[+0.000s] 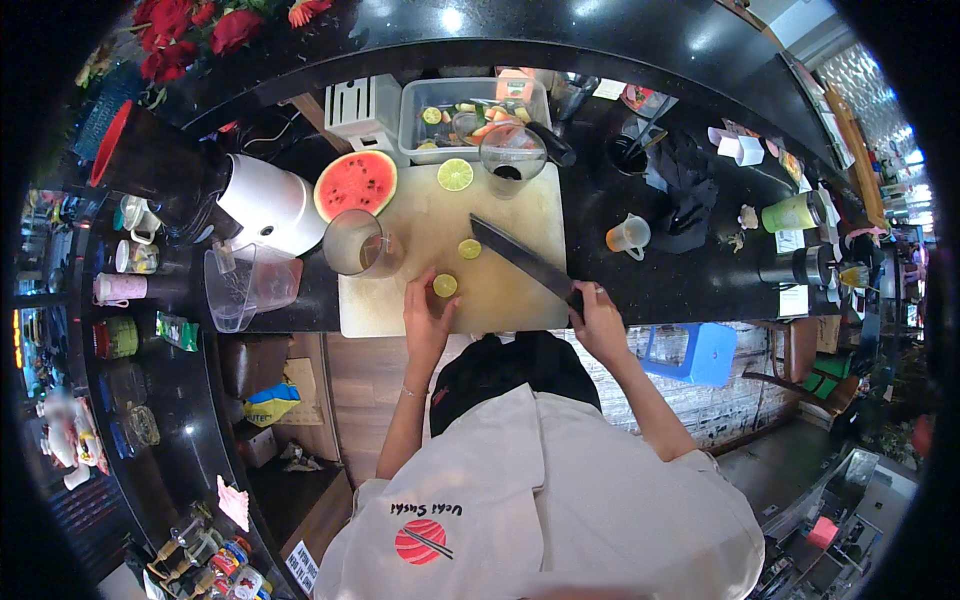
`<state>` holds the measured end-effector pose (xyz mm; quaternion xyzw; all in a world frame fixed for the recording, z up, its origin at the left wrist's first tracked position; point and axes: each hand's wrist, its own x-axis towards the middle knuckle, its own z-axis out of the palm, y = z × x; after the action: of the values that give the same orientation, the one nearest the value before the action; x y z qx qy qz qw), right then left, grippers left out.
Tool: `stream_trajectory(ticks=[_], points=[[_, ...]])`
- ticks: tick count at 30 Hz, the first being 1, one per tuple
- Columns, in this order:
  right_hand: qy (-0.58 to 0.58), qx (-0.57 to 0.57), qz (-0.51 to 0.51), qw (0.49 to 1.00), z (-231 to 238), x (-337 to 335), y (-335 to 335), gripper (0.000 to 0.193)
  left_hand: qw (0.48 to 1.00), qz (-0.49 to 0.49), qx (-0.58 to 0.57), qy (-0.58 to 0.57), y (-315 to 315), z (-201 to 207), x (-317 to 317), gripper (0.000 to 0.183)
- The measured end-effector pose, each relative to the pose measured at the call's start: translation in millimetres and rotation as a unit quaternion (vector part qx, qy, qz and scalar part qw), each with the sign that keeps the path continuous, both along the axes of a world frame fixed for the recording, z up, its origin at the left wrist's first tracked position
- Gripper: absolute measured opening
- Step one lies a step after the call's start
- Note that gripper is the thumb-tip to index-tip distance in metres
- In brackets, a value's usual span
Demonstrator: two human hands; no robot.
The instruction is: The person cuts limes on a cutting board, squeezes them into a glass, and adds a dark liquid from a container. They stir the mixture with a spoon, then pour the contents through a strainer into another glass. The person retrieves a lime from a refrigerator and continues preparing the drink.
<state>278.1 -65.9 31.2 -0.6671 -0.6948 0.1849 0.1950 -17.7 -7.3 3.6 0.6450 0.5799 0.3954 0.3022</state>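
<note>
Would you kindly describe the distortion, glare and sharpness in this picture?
Head view: fisheye distortion bows the upper black shelf, which carries a bright glare spot; head view: the right rim is partly washed out, while the knife and the lime half at the left hand look fairly sharp.

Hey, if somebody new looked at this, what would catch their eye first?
Probably the cut watermelon, bright red at the far left corner of the cutting board. Next might be the long dark knife in the right hand, slanting over the board, then the red roses at the picture's upper left.
</note>
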Motion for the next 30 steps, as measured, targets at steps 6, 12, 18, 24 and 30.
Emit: stream_trajectory(ticks=[6,12,18,24,30], points=[[-0.017,0.152,0.033,0.988,29.5,-29.1,38.7,0.032,0.999,-0.015,0.012,0.026,2.7,-3.1,-4.3,0.057],[0.138,0.228,0.093,0.959,107.5,-40.6,152.8,0.019,1.0,-0.01,0.004,0.027,-2.7,-2.1,-4.2,0.051],[-0.066,-0.083,0.174,0.979,123.5,-103.4,334.2,0.022,0.999,0.025,0.016,0.026,-14.4,9.1,3.1,0.053],[-0.23,-0.294,0.215,0.903,43.3,-123.2,429.9,0.041,0.997,0.083,-0.004,-0.007,-41.2,23.4,-5.3,0.048],[-0.166,-0.285,0.135,0.934,17.0,-112.6,446.2,0.026,0.989,0.151,0.01,0.003,-58.4,27.4,-21.9,0.04]])
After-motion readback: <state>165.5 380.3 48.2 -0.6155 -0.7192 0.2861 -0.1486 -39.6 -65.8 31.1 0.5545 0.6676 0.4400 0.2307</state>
